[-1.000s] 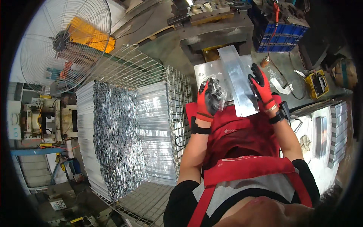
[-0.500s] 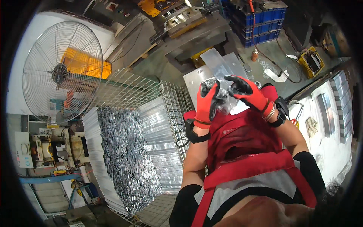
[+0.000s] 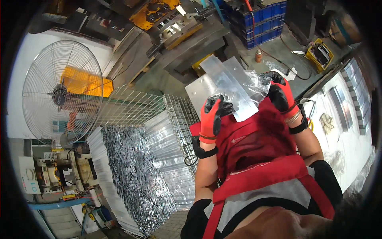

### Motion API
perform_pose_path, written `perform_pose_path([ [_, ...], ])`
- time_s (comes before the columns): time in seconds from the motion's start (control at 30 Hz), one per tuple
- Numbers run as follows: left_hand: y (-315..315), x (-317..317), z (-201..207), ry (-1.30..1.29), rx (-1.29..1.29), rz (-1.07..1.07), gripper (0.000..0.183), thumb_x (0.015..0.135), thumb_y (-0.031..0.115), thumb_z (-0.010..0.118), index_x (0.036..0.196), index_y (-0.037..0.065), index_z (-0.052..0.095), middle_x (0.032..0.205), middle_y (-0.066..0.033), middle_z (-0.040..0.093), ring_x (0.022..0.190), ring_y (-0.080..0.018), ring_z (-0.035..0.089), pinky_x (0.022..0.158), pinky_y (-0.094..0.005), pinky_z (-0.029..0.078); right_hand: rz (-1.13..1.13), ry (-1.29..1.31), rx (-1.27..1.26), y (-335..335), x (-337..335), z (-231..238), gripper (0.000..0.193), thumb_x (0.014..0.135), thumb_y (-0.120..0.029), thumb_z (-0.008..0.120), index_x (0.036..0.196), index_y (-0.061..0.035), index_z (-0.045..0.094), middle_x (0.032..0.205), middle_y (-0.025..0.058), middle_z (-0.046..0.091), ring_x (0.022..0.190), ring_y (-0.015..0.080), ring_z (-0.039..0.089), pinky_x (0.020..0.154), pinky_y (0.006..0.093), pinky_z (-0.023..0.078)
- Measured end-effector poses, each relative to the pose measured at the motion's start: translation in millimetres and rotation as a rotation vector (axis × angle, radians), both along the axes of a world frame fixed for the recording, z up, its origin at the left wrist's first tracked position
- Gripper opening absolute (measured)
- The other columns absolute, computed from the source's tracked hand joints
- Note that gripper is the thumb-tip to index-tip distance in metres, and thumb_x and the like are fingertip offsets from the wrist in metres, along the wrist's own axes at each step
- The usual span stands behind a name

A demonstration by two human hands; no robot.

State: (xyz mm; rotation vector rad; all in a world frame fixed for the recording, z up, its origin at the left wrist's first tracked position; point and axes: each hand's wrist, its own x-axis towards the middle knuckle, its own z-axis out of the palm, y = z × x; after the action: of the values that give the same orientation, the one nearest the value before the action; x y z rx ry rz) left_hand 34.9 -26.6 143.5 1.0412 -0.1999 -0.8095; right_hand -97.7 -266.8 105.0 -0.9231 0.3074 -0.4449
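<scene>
A long flat metal plate [image 3: 230,85] lies slantwise over my red apron. My left hand [image 3: 213,114], in a red and black glove, grips its near left edge. My right hand [image 3: 279,92], gloved the same way, is closed on crumpled clear plastic film [image 3: 254,81] at the plate's right side. A wider metal sheet [image 3: 199,92] sits under the plate.
A wire mesh cage [image 3: 131,107] to my left holds stacked metal plates [image 3: 135,175]. A large round fan [image 3: 59,93] stands at far left. A press machine [image 3: 179,28] is ahead, blue crates [image 3: 258,18] behind it, a yellow box [image 3: 320,51] and a white bench [image 3: 350,119] on the right.
The plate now lies slanted with my left hand on its near edge. My right hand has moved to the right and pulled the plastic film off toward that side.
</scene>
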Motion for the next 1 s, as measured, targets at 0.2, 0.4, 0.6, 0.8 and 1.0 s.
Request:
perform_pose_path([
  [0.2,-10,-17,18,-0.138,-0.001,-0.208,0.016,0.091,0.007,0.055,0.104,-0.001,0.056,0.089,-0.0067,0.063,0.072,-0.0166,0.064,0.065,-0.03,0.054,0.26,0.052,-0.216,24,-9,34,0.046,0.08,-0.007,0.06,0.125,-0.0021,0.051,0.087,-0.003,0.055,0.067,0.0058,0.049,0.059,0.0215,0.042],
  [0.4,-8,-15,28,-0.045,0.021,-0.454,0.017,0.09,0.007,0.055,0.105,-0.001,0.057,0.084,-0.0045,0.061,0.071,-0.0145,0.064,0.062,-0.03,0.055,0.558,0.089,-0.302,23,-6,21,0.036,0.079,-0.013,0.066,0.113,-0.0017,0.058,0.085,-0.0053,0.057,0.068,0.003,0.047,0.058,0.02,0.04],
  [0.6,1,-15,8,0.015,-0.162,-0.316,0.038,0.093,0.025,0.051,0.117,-0.004,0.049,0.095,-0.0156,0.065,0.073,-0.0222,0.066,0.062,-0.0308,0.053,0.366,0.122,-0.214,30,-5,22,0.022,0.084,-0.015,0.062,0.102,-0.0027,0.061,0.073,-0.0052,0.054,0.062,0.0035,0.046,0.054,0.0198,0.039],
  [0.8,1,-31,-6,-0.581,0.246,0.116,0.032,0.088,0.024,0.06,0.107,-0.002,0.058,0.093,-0.0148,0.066,0.077,-0.0223,0.066,0.063,-0.0297,0.053,0.043,0.196,-0.758,50,9,33,0.025,0.079,-0.011,0.064,0.102,-0.0035,0.061,0.078,-0.0029,0.058,0.064,0.008,0.053,0.059,0.0235,0.044],
  [1.0,39,-12,-9,-0.258,-0.149,0.128,0.048,0.086,0.013,0.062,0.13,0.004,0.043,0.094,-0.0126,0.064,0.074,-0.0172,0.063,0.065,-0.0277,0.053,-0.064,0.226,-0.198,27,8,33,0.024,0.076,-0.006,0.061,0.1,-0.0014,0.061,0.082,0.005,0.064,0.069,0.0152,0.06,0.061,0.0276,0.046],
])
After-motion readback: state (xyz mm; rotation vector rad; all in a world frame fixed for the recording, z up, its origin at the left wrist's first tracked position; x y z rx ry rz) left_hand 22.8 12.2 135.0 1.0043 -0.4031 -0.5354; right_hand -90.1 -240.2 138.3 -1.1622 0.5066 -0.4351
